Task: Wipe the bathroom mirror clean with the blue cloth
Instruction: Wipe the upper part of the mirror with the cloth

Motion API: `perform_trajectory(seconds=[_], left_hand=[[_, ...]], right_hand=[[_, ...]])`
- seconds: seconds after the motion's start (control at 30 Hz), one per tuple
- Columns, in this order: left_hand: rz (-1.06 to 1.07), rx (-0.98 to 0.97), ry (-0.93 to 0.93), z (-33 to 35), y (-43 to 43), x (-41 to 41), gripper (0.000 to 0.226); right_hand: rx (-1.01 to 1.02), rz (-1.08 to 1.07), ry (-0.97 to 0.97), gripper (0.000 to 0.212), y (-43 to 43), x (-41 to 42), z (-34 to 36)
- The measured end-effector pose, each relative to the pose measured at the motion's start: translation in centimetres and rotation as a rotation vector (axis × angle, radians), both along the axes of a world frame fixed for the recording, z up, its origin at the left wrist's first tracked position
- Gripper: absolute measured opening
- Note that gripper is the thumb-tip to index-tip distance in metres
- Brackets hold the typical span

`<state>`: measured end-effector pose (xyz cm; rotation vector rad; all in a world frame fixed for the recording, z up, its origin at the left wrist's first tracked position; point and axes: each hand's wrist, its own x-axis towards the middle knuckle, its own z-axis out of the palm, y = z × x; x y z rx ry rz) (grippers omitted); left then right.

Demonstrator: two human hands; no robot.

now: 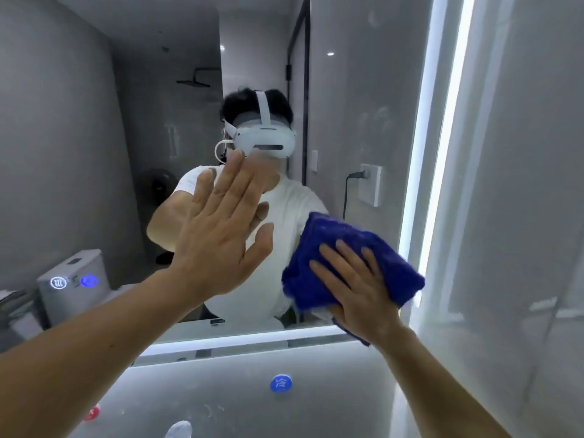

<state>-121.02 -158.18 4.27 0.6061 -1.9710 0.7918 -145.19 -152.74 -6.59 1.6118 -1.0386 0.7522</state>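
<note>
Left hand (218, 245) is flat against the mirror (79, 153), fingers straight and spread, holding nothing. Right hand (357, 289) presses the folded blue cloth (341, 238) onto the glass with fingers laid out flat, down in the lower right corner, right beside the lit strip (420, 184).

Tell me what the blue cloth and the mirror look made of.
Blue cloth: probably microfibre or terry, matte, with a fuzzy pile and soft folds.
Mirror: glass, glossy; it gives a clear reflection and shows faint smears at upper right.
</note>
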Motion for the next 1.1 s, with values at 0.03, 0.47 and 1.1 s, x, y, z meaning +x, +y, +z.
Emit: perform_trajectory(seconds=[0.03, 0.47, 1.1], left_hand=[[0.000, -0.004, -0.002, 0.2, 0.0, -0.2, 0.066], [0.033, -0.024, 0.028, 2.1, 0.2, 0.2, 0.066], [0.029, -0.057, -0.038, 1.4, 1.2, 1.0, 0.067]], right_hand=[[-0.056, 0.013, -0.053, 0.043, -0.2, 0.0, 3.4], [-0.317, -0.027, -0.396, 0.056, -1.8, 1.8, 13.8], [0.011, -0.046, -0.206, 0.057, 1.4, -5.0, -9.2]])
